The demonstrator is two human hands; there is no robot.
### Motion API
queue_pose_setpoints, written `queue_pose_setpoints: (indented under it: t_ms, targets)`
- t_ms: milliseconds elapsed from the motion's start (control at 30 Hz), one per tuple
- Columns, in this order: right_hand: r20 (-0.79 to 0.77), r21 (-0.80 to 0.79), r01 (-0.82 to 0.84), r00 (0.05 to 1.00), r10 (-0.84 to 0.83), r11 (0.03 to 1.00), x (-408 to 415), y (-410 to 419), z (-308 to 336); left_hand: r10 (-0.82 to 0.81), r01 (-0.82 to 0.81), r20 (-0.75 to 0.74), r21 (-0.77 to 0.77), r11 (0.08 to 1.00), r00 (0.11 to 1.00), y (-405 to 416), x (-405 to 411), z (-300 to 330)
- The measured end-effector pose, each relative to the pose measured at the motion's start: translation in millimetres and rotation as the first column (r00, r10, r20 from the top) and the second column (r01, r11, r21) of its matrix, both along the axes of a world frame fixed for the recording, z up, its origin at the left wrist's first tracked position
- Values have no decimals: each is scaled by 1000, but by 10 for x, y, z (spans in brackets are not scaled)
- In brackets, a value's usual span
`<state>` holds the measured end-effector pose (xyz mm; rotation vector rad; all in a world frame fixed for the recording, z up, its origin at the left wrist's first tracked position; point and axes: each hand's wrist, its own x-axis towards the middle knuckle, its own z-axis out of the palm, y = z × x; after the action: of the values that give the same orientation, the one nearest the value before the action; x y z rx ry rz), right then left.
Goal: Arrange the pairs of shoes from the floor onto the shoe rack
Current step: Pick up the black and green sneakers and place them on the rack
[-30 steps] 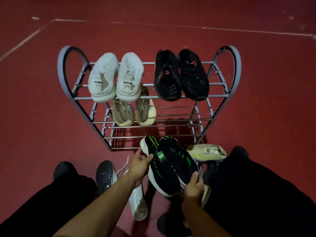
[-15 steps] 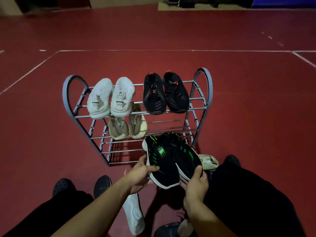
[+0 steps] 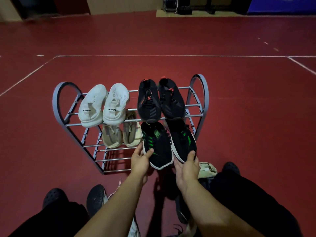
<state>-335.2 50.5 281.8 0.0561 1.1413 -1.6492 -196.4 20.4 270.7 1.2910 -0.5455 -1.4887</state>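
Note:
A grey metal shoe rack (image 3: 57, 106) stands on the red floor ahead of me. White sneakers (image 3: 102, 106) and black sneakers with red accents (image 3: 160, 101) fill its top tier. A beige pair (image 3: 119, 135) lies on the left of the middle tier. My left hand (image 3: 139, 161) grips the heel of a black and green sneaker (image 3: 158, 147). My right hand (image 3: 187, 168) grips its mate (image 3: 183, 141). Both shoes point toes-first into the right side of the middle tier, under the black pair.
A beige shoe (image 3: 206, 169) lies on the floor by my right knee. A dark shoe (image 3: 96, 199) and a white one (image 3: 134, 230) sit between my legs. My black-clad legs and black clogs (image 3: 53, 198) frame the bottom. Furniture legs (image 3: 170, 5) stand by the far wall.
Both hands have carried the black and green pair forward and up from near the rack's base into the middle tier. The camera view has tilted up.

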Motion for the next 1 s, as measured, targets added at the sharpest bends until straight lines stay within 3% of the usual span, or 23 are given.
queue_pose_setpoints:
  t_ms: [133, 333, 500, 567, 667, 700, 800, 867, 933, 1000]
  targets:
    - [20, -1, -62, 998, 62, 998, -146, -358, -124, 132, -132, 44, -21, 991, 990, -286, -150, -67]
    - [-76, 20, -195, 978, 196, 981, -375, -909, -300, 122, -114, 185, -55, 992, 975, -959, -250, -229]
    - [-91, 80, -319, 941, 326, 944, -465, -1267, -331, 113, -95, 387, -66, 993, 915, -1316, -272, -262]
    - [-87, 118, -358, 926, 369, 926, -519, -1316, -357, 53, -67, 539, 6, 998, 840, -1398, -251, -284]
    - [-117, 165, -426, 887, 446, 890, -614, -1277, -449, 39, 9, 632, -73, 997, 774, -1495, -166, -395]
    - [-122, 171, -444, 876, 466, 879, -633, -1250, -493, 2, 55, 702, -59, 997, 712, -1502, -138, -438]
    - [-90, 141, -395, 908, 409, 908, -608, -1184, -585, -88, 240, 857, -42, 970, 507, -1403, -73, -471]
    - [-39, 125, -346, 935, 353, 930, -552, -1136, -608, -106, 331, 877, -63, 942, 468, -1310, -65, -444]
    - [-30, 125, -350, 934, 356, 928, -502, -1088, -621, -146, 461, 895, -73, 884, 421, -1206, -27, -445]
    - [-49, 131, -358, 929, 367, 924, -469, -1066, -647, -191, 626, 950, -6, 780, 247, -1127, 56, -501]
